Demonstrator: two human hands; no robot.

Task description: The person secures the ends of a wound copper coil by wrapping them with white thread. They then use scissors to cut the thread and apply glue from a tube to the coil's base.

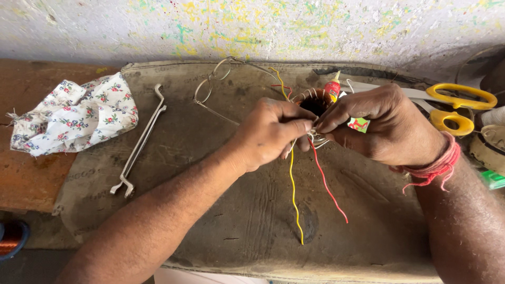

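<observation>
While 2 thin wires [294, 184] dangle, left hand [271, 131] and right hand [379, 123] pinch the round copper coil [314, 102].

Yellow wire [293, 189], red wire [327, 186], floral white cloth [73, 115], yellow-handled scissors [457, 108].

Open mat [236, 231] lies below the hands; spectacles [210, 87], scissors [457, 105] and glue tube [332, 87] crowd above.

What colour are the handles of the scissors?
The scissors' handles are yellow; the head view shows them at the right.
</observation>
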